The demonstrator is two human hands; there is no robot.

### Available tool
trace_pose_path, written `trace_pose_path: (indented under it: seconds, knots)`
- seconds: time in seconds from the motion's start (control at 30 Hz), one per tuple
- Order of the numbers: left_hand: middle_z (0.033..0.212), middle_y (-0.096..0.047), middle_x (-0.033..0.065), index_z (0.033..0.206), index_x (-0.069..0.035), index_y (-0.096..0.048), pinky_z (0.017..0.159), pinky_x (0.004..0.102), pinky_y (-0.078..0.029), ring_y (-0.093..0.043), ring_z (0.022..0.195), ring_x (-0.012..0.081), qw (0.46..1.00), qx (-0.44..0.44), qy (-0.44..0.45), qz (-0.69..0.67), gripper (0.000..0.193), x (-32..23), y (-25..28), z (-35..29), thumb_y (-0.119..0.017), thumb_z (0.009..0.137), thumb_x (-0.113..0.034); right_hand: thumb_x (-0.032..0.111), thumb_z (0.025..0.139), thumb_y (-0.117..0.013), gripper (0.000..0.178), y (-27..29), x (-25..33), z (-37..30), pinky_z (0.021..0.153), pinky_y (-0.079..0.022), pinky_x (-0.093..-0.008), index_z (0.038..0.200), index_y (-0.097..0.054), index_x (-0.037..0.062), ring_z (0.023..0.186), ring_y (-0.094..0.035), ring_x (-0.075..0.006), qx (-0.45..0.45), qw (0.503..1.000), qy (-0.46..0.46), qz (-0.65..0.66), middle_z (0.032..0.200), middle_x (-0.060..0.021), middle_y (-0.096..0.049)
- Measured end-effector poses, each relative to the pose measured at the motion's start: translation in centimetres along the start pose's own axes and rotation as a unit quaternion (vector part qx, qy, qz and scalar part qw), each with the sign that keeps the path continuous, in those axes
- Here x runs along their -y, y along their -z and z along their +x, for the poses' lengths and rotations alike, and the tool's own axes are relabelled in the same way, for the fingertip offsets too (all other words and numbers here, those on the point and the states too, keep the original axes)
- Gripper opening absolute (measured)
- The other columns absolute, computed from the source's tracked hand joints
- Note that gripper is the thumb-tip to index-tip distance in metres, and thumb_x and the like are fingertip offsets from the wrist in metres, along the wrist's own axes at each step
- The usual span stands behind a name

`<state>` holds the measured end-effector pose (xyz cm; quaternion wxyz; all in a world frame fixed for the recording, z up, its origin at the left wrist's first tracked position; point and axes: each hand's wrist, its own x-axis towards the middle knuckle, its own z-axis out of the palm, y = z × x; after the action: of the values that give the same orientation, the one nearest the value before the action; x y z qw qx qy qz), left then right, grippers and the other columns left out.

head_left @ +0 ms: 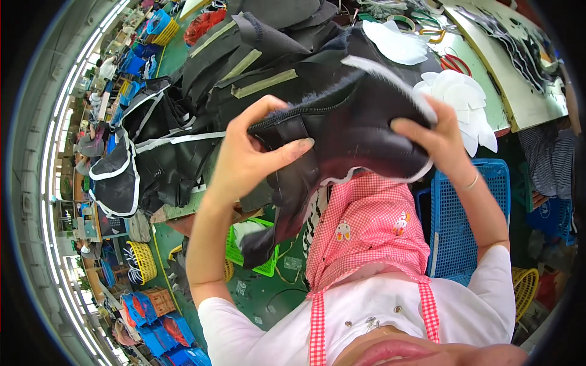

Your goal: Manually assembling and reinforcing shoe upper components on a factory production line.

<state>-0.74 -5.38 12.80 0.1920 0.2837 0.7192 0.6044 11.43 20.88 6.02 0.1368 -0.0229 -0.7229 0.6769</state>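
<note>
Material [366, 131], black and trimmed with white along its right and lower edges, hangs in the air just beyond the checked apron [366, 244], overlapping its upper part. The left hand [259, 143] has its grip closed on the left portion, beside a dark toothed seam; the right hand [436, 134] has its grip pinching the white-trimmed right end.

Green floor [262, 305] opens left of the apron, broken by a green basket [270, 263] in front of which a loose flap of the material dangles. Right of the apron, a blue basket [470, 207] fills the space beside the right forearm. Beyond the apron, dark sheets [210, 70] with pale strips [265, 82] crowd the table [479, 67]; white cut pieces [467, 107] and red-handled scissors [455, 64] lie beyond it to the right. White-trimmed black pieces [168, 174] heap up beyond the apron to the left.
</note>
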Motion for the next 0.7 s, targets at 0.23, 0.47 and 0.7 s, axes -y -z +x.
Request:
trace_pose_path:
  seconds: [0.23,0.47,0.7]
  knots:
    - [0.1,-0.069,0.0012,0.119,-0.007,-0.06,0.061,0.0216,-0.053,-0.067,0.074,0.0106,0.96,-0.107,-0.113,-0.232,0.03,0.1,0.7,2.6,-0.069,0.09,-0.002,0.041,0.093,-0.063,0.079,2.4,-2.6,5.6,0.118,-0.027,-0.0483,0.154,-0.027,0.0059,0.137,-0.042,-0.0288,0.241,0.889,0.101,0.376,0.15,-0.014,-0.041]
    - [0.113,-0.065,0.0039,0.127,-0.01,-0.052,0.076,0.032,-0.056,-0.065,0.096,0.0152,0.91,-0.194,-0.17,-0.324,0.033,4.3,0.8,1.5,-0.064,0.096,-0.011,0.015,0.089,-0.073,0.047,-3.5,-1.0,4.9,0.094,-0.05,-0.0251,0.129,-0.056,-0.0018,0.104,-0.065,-0.0104,0.206,0.902,-0.176,0.335,0.117,-0.0051,-0.067]
    - [0.132,-0.051,0.0158,0.122,-0.005,-0.046,0.106,0.0385,-0.042,-0.053,0.122,0.0237,0.924,-0.277,-0.21,0.159,0.05,6.8,7.4,-3.6,-0.074,0.081,-0.002,0.02,0.089,-0.075,0.027,-1.2,-0.6,5.6,0.064,-0.036,-0.0241,0.099,-0.062,-0.0012,0.074,-0.038,-0.0034,0.232,0.966,0.053,-0.104,0.076,0.0056,-0.046]
